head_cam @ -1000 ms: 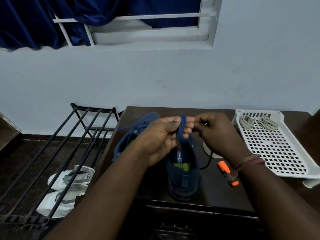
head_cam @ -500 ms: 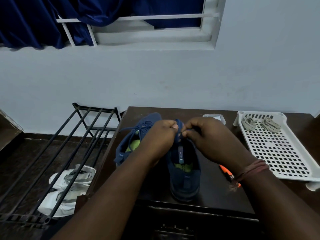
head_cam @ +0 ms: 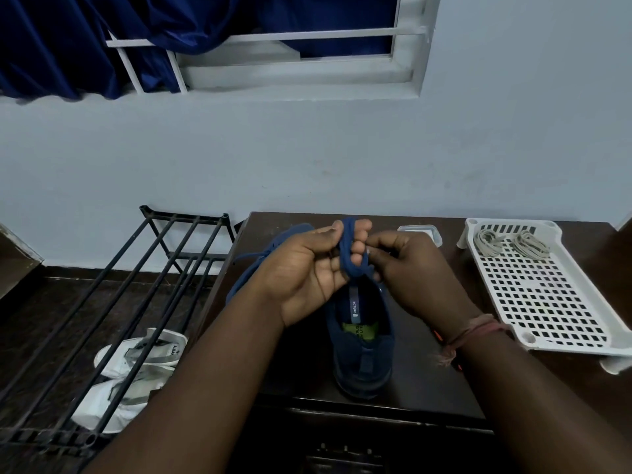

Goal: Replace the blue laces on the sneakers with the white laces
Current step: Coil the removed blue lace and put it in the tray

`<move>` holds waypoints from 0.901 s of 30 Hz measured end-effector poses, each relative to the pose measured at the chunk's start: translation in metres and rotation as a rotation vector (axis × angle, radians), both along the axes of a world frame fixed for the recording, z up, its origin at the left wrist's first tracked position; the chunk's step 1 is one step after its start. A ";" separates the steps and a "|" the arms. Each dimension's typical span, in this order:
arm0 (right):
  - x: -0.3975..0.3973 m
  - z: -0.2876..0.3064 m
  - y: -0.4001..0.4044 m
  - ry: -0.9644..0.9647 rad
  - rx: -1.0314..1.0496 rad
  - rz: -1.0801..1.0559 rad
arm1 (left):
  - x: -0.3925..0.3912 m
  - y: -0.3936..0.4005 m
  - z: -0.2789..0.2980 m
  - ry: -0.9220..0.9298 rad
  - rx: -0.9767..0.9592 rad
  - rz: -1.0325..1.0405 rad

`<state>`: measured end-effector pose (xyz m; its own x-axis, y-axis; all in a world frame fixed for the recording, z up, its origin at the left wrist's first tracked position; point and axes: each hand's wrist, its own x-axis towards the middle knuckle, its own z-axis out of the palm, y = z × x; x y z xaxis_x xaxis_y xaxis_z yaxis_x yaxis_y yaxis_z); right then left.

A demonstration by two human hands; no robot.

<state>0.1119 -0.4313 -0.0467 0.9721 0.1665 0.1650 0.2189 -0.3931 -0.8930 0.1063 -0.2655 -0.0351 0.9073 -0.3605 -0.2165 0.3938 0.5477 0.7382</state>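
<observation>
A dark blue sneaker [head_cam: 362,343] stands on the dark table [head_cam: 420,381], heel toward me. Above its tongue my left hand [head_cam: 307,268] holds a bundle of blue lace [head_cam: 350,248] wound round its fingers, thumb pressed on top. My right hand [head_cam: 410,268] pinches the lace at the bundle's lower end. A second blue sneaker [head_cam: 263,258] with its blue lace still in lies behind my left hand, mostly hidden. Two coiled white laces [head_cam: 513,242] lie in the far end of a white perforated tray [head_cam: 547,302].
A black metal shoe rack [head_cam: 113,302] stands left of the table, with white sandals [head_cam: 136,364] on the floor beneath it. A small clear lidded box [head_cam: 420,230] sits at the table's back. An orange object [head_cam: 441,340] peeks out under my right wrist.
Both hands have risen from the sneaker's tongue, and the blue lace bundle is again held up on my left fingers. The view tilted slightly.
</observation>
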 end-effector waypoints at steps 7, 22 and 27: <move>-0.004 -0.019 0.016 -0.084 -0.200 -0.111 | 0.004 -0.006 -0.002 0.073 -0.120 0.216; -0.012 -0.022 0.029 -0.484 -0.264 -0.296 | 0.005 -0.016 -0.007 0.120 -0.029 0.355; -0.014 -0.020 0.034 -0.441 -0.219 -0.248 | 0.003 -0.016 -0.005 0.115 0.006 0.371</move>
